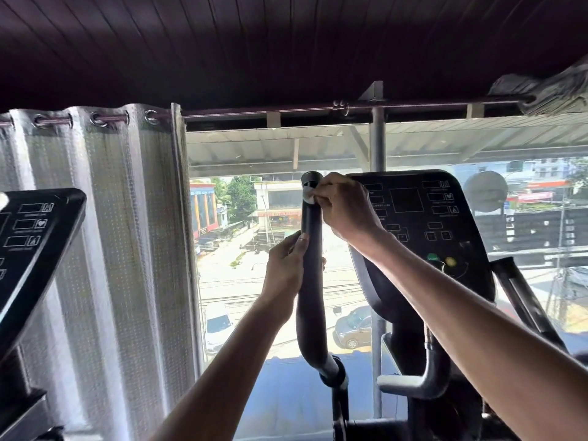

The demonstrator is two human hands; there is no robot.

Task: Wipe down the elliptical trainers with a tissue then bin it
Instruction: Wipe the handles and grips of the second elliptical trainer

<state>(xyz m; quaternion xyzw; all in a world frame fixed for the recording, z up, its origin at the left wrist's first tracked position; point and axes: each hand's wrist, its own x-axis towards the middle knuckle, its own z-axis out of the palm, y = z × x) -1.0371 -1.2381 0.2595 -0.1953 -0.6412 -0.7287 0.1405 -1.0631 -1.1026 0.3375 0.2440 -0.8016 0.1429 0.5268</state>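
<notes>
An elliptical trainer stands in front of me with a black console (420, 218) and a tall black left handlebar (311, 300). My left hand (286, 268) is wrapped around the middle of that handlebar. My right hand (343, 205) presses a small white tissue (308, 198) against the bar just below its top end. Only a bit of the tissue shows between my fingers and the bar. The trainer's right handlebar (521, 300) rises at the right, untouched.
A second trainer's console (28, 249) juts in at the left edge. A silver curtain (105, 249) hangs left of a large window (254, 249) over a street. A metal post (377, 148) stands behind the console. A low dark ceiling is overhead.
</notes>
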